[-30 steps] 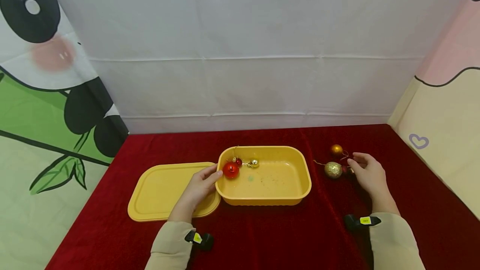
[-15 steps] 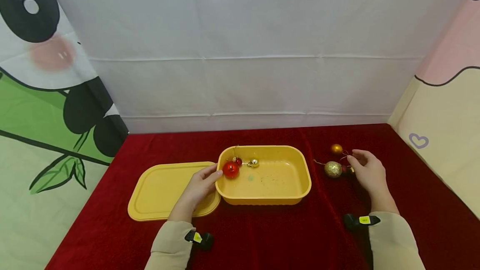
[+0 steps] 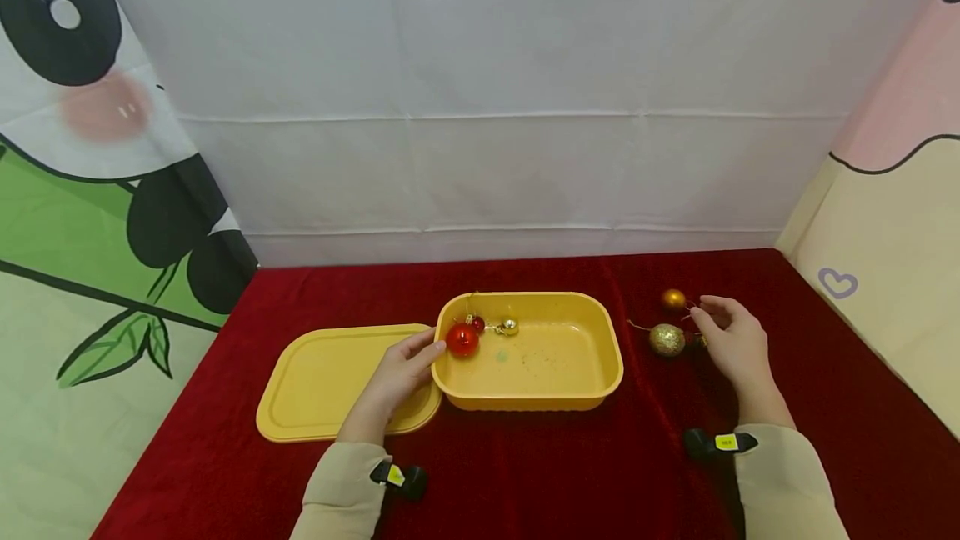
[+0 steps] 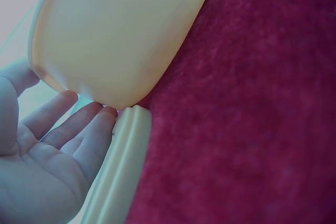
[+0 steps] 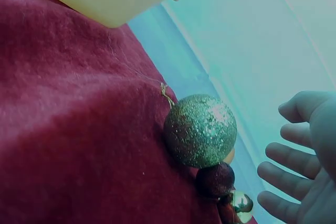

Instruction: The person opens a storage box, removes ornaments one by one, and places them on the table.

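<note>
My left hand [image 3: 400,373] grips the left end of a yellow plastic box [image 3: 570,357], thumb at the rim and fingers against the outer end wall. In the left wrist view those fingertips [image 4: 68,96] touch the wall. In the box lie a shiny red Christmas bauble [image 3: 462,340], a small dark red one [image 3: 477,323] and a small gold one [image 3: 509,327]. My right hand [image 3: 735,348] hovers beside a cluster of baubles, fingers spread and holding nothing. Nearest are a glittery gold bauble [image 5: 200,130], a dark red one [image 5: 215,180], a shiny gold one [image 5: 242,203] and an orange-gold one [image 3: 673,299].
A yellow lid [image 3: 322,390] lies flat left of the box, partly under my left forearm and reaching the box's left end. Dark red cloth [image 3: 525,473] covers the table. A white sheet [image 3: 510,173] hangs behind it, with printed cartoon sheets at both sides.
My right hand has shifted slightly to the left and away from me over the baubles. The left hand, the box and its contents stay where they were.
</note>
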The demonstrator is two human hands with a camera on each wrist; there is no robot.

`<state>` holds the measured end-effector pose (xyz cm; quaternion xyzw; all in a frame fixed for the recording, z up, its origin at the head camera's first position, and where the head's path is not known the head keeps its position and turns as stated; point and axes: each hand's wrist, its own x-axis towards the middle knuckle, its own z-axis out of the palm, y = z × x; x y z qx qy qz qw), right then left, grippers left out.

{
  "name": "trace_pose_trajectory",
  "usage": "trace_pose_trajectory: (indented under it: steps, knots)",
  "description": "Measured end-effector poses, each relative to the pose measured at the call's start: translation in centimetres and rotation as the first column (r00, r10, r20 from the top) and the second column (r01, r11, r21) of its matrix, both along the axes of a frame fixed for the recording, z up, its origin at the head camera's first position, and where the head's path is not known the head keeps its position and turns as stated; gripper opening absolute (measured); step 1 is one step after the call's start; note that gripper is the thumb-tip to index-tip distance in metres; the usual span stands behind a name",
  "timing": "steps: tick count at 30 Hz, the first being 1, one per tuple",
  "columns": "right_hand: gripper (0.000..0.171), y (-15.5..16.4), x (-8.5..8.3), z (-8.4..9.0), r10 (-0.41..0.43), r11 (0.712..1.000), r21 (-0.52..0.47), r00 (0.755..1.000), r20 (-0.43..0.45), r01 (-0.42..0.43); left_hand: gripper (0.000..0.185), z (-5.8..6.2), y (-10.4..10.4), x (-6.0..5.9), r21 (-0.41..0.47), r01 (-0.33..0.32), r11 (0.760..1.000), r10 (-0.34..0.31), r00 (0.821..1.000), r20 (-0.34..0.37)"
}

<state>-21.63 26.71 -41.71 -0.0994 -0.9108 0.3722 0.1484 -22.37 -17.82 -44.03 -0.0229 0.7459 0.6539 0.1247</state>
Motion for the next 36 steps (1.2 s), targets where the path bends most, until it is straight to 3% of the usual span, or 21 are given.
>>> trace_pose_trajectory:
  steps: [9, 22, 36]
  knots:
    - [0.047, -1.0, 0.0, 0.2, 0.045, 0.998, -0.046, 0.999, -0.006, -0.046, 0.052, -0.1, 0.1, 0.0, 0.010, -0.002, 1.000, 0.002, 1.000, -0.018]
    - [0.045, -3.2, -0.3, 0.0, 0.084, 0.996, -0.022, 0.996, -0.042, -0.085, 0.052, -0.4, 0.2, 0.1, 0.040, -0.021, 0.999, 0.022, 0.999, -0.031]
    - [0.041, -6.5, 0.0, 0.6, 0.189, 0.981, -0.030, 0.979, -0.083, -0.192, 0.051, -0.2, 0.2, 0.2, 0.031, -0.024, 0.999, 0.025, 0.999, -0.031]
